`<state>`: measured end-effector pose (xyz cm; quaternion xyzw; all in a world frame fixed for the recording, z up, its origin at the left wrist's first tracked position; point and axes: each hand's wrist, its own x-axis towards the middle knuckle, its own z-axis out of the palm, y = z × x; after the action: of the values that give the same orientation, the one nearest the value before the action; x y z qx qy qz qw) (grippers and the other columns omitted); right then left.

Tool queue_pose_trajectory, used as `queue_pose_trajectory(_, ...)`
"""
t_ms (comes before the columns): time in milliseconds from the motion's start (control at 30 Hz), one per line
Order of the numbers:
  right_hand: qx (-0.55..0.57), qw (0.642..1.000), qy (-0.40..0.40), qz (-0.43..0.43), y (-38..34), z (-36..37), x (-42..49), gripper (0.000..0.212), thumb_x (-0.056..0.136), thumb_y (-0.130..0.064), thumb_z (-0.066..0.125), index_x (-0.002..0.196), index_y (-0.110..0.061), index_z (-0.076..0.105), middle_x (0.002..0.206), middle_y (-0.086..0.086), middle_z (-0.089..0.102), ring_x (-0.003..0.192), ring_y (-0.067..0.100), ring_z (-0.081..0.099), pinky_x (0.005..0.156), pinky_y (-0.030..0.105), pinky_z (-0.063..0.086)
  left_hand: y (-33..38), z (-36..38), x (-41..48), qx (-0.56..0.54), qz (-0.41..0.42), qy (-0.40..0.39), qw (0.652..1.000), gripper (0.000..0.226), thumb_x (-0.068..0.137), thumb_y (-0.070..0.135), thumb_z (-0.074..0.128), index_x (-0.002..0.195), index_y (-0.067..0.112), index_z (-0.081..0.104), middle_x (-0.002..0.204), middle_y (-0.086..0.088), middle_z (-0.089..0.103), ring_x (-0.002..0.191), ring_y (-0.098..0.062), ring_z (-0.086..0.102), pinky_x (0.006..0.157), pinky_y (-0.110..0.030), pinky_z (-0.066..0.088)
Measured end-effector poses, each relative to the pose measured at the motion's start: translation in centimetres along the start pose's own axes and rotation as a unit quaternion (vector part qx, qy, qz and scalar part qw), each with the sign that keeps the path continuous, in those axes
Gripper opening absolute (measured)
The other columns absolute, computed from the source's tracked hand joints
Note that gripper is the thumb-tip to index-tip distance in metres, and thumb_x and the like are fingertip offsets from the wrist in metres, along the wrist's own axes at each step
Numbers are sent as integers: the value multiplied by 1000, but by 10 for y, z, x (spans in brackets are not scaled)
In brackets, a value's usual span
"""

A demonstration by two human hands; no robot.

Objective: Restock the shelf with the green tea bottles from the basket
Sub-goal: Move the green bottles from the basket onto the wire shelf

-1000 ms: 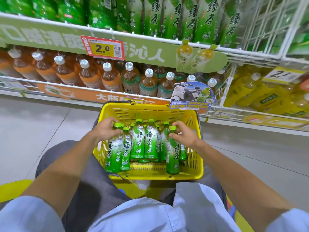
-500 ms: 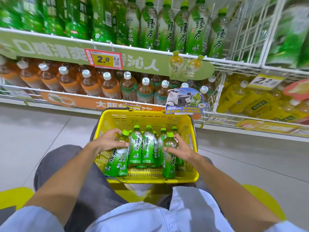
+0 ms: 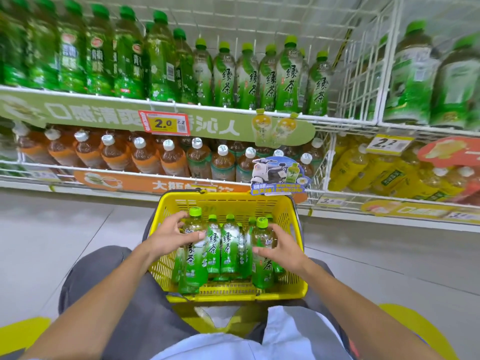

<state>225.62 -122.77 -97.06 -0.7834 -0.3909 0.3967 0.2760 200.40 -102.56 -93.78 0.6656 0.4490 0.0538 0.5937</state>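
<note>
A: Well, shall we start at the fingers?

B: Yes. Our left fingers (image 3: pixel 197 235) are curled round the shoulder of one green tea bottle (image 3: pixel 193 263): the thumb lies across its front, and the others reach behind its neck. So our left hand (image 3: pixel 168 237) grips it firmly.

A: And the other side?

B: It is much alike. Our right fingers (image 3: pixel 261 252) wrap the clear upper part of a second green tea bottle (image 3: pixel 262 270), and our right hand (image 3: pixel 284 248) holds it from the right.

A: Where are these two?

B: They are upright at the yellow basket (image 3: pixel 233 294), one at each end of the row. Their caps stand higher than those of the other bottles (image 3: pixel 230 250) between them. We cannot tell whether their bases touch the basket's floor.

A: And the basket itself?

B: It sits between our grey trouser legs (image 3: pixel 104 281), just in front of the shelf (image 3: pixel 233 111).

A: What do we see up there?

B: On the upper wire tier, matching green tea (image 3: pixel 270 81) stands upright in a row, with darker green bottles (image 3: pixel 101 61) to its left. A price tag (image 3: pixel 165 123) reading 2.0 hangs on that tier's front edge. Below it are brown tea bottles (image 3: pixel 168 159) with white caps. Yellow bottles (image 3: pixel 363 170) lie tilted in the bay to the right.
</note>
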Motion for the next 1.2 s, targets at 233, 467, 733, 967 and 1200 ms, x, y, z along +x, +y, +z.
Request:
queue_pose_trajectory(233, 12, 997, 17, -76, -58, -27, -5, 93, 62, -69, 84, 138, -31, 45, 136, -13, 54, 127, 7, 51, 105, 33, 45, 84, 15, -16, 12, 100, -39, 994, 68, 81, 18, 82, 140, 22, 48, 140, 27, 45, 130, 10, 41, 116, -35, 27)
queue_pose_trajectory(467, 25, 980, 109, -165, -141, -98, -24, 92, 69, -55, 87, 144, -21, 47, 140, -8, 52, 128, 3, 48, 107, 25, 42, 187, 6, -31, -18, 197, -37, 980, 40, 83, 11, 79, 106, 34, 55, 87, 45, 62, 85, 23, 57, 73, -5, 48)
queue_pose_trajectory(733, 7, 938, 228, -259, -237, -213, -26, 96, 76, -57, 80, 153, -16, 40, 152, -3, 47, 130, 0, 42, 107, 22, 34, 335, -20, -24, 11, 305, 59, 950, 101, 59, 56, 87, 145, 20, 48, 132, -9, 56, 105, -13, 65, 58, -27, 58)
queue_pose_trajectory(967, 36, 933, 271, -233, -270, -269, 7, 97, 76, -59, 79, 155, -24, 36, 157, 0, 42, 140, 13, 41, 111, 31, 33, 400, -12, 4, -31, 298, 109, 948, 90, 67, 50, 90, 141, 19, 48, 124, -1, 60, 106, -17, 64, 80, -42, 61)
queue_pose_trajectory(1200, 63, 935, 296, -186, -264, -274, 41, 87, 74, -60, 80, 148, -31, 45, 148, -3, 52, 135, 20, 50, 102, 30, 40, 393, 4, 49, -50, 257, 117, 958, 98, 57, 57, 93, 141, 25, 53, 131, -12, 66, 106, -21, 67, 100, -43, 54)
